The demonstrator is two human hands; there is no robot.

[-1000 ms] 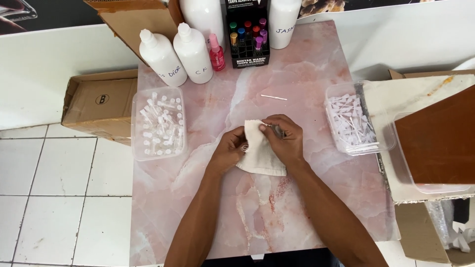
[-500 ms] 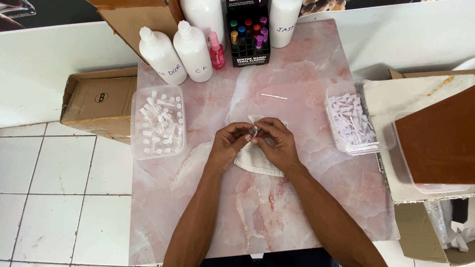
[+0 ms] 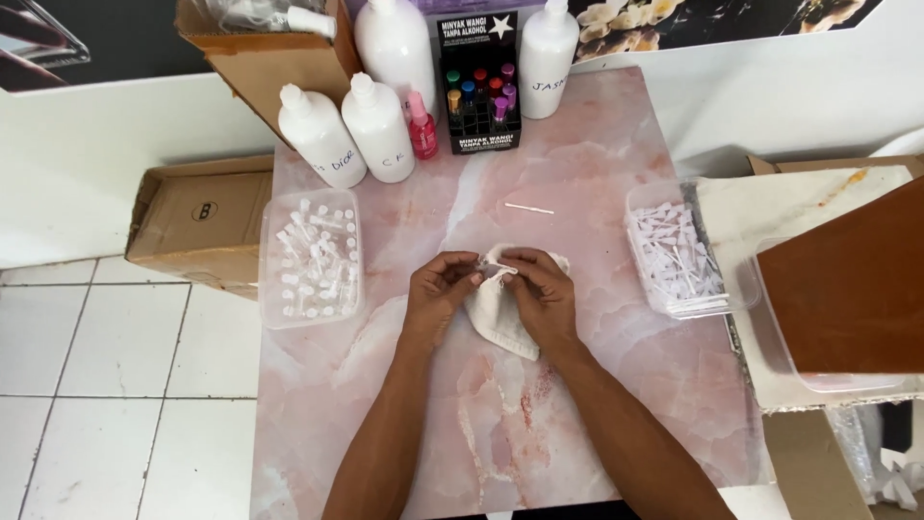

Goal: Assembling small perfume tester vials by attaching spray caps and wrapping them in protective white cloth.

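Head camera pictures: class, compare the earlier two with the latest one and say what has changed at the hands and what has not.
Both hands, the left hand and right hand, have lifted off the white cloth and now pinch a tiny clear piece between their fingertips above it. The cloth has bunched up smaller. The trays, bottles and the thin stick on the table have not moved.
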